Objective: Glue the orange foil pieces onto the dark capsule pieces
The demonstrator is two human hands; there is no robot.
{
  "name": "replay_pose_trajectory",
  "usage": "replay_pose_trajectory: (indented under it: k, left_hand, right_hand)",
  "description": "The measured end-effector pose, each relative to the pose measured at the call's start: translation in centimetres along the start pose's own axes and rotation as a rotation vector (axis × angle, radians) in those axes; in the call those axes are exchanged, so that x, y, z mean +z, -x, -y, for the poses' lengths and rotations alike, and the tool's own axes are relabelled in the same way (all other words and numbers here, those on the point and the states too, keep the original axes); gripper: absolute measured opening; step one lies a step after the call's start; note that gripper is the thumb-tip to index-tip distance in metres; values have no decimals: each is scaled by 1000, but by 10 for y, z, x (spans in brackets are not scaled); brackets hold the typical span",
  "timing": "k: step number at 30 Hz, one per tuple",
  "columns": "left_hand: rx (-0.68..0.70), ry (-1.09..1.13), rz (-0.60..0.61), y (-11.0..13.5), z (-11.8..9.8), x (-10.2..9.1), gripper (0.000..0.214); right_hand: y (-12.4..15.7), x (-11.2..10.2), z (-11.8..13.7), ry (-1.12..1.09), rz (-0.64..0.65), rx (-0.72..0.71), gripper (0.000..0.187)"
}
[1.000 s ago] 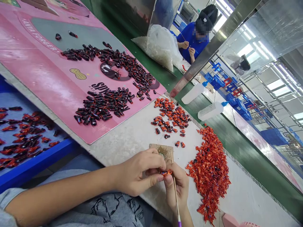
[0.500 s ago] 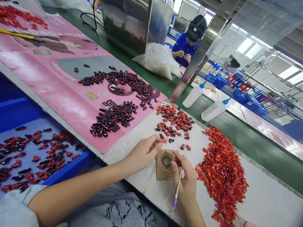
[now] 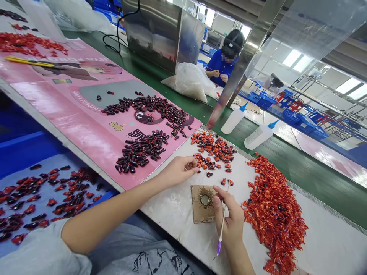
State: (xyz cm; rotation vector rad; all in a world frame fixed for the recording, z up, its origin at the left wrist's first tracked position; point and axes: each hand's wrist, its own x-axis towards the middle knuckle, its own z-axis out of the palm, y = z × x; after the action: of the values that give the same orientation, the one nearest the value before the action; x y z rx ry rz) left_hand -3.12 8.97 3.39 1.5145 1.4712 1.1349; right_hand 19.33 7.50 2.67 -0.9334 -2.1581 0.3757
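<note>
As the right hand pinches a thin purple-ended stick beside a speckled cardboard square, the left hand curls its fingers loosely, any hold unclear, just short of the red-wrapped pieces.

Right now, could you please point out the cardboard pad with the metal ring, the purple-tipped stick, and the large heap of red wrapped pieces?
Cardboard pad (image 3: 199, 212), head view, on its bare lower left part.
Purple-tipped stick (image 3: 219, 247), head view, on the purple end.
Heap of red wrapped pieces (image 3: 275, 217), head view, on its middle.
</note>
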Motion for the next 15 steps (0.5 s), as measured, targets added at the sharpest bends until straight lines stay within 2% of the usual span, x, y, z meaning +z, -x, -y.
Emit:
replay_pose_trajectory:
  k: [3, 10, 13, 15]
  left_hand:
    - [32, -70, 7, -14, -2, 0, 12]
    - [135, -268, 52, -64, -6, 6, 19]
    - [168, -351, 81, -74, -6, 9, 26]
    - [185, -405, 102, -75, -6, 3, 28]
  right_hand:
    - [-1, 0, -2, 21, -10, -7, 23]
    - [-2, 0, -4, 20, -26, 4, 22]
    - [-3, -1, -5, 16, -39, 23, 22]
    - [-2, -1, -5, -13, -32, 36, 23]
